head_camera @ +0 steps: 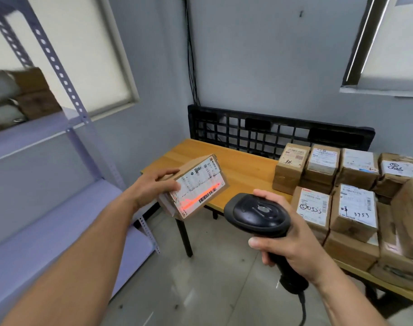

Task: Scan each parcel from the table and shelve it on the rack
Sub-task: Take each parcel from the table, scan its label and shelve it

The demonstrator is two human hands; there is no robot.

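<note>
At the far left stands the rack, with purple shelves; some parcels already lie on its upper shelf, but they are blurred. Next, the left hand holds a small cardboard parcel in the air, between the rack and the table, with the fingers curled over its top edge and the label turned toward the scanner. A red beam lies across the label, near the barcode but slanted. The right hand grips the handle of the black scanner, thumb wrapped around. On the right, many parcels wait stacked on the table. I think the scan may fail if the beam does not cross the whole barcode, because the parcel is tilted. Also the one-hand grip could slip when the parcel goes to the shelf.
</note>
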